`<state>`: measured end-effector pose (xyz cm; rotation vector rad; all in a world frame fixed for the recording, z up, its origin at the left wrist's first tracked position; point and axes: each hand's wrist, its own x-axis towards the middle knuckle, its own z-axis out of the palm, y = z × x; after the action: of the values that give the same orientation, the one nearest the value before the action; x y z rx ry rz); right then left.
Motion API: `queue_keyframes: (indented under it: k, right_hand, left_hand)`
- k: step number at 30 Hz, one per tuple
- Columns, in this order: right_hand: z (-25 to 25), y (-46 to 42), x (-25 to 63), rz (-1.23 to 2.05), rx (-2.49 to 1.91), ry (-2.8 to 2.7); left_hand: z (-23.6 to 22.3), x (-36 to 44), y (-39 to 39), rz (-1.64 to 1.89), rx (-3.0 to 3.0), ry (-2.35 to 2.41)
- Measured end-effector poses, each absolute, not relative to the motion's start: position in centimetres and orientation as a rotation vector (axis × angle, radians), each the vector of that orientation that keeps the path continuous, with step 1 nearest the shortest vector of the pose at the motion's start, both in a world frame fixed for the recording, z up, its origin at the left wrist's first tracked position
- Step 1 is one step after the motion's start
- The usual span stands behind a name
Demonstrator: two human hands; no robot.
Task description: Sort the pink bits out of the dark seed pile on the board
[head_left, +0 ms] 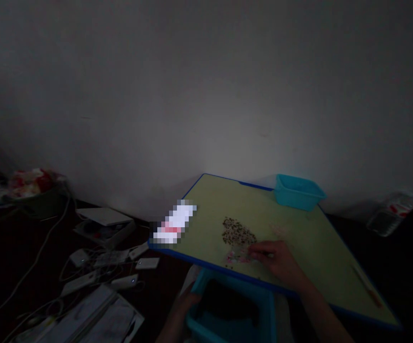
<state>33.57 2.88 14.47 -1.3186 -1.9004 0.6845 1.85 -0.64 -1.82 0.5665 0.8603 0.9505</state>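
Note:
My right hand (276,259) lies on a pale green table top with a blue edge (313,247), fingers together and pointing left, touching some small pinkish pieces (235,257) near the front edge. Just beyond them is a heap of small dark grains (236,232). My left hand (186,305) grips the left rim of a turquoise tub (231,309) held below the table's front edge. What the right fingers pinch, if anything, is too small to make out.
A second turquoise tub (297,191) stands at the table's far corner by the wall. A blurred white and pink item (174,223) lies on the left corner. Cables, chargers and papers (99,267) cover the dark floor on the left. A plastic bottle (388,214) lies to the right.

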Motion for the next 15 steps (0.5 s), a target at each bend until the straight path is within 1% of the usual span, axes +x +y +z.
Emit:
queue_keyframes:
  k: [8,11,15]
  right_hand:
    - [12.9,3.7,33.7,0.596,-1.358,-1.884]
    - [12.9,4.3,33.9,0.577,-1.377,-1.841]
    - [13.9,4.6,34.6,0.625,-1.372,-1.792]
  left_hand:
    - [2.2,2.0,-0.6,0.879,0.647,0.906]
    - [2.1,2.0,-0.5,0.871,0.657,0.898]
    - [0.8,2.0,-0.4,0.876,0.664,0.903]
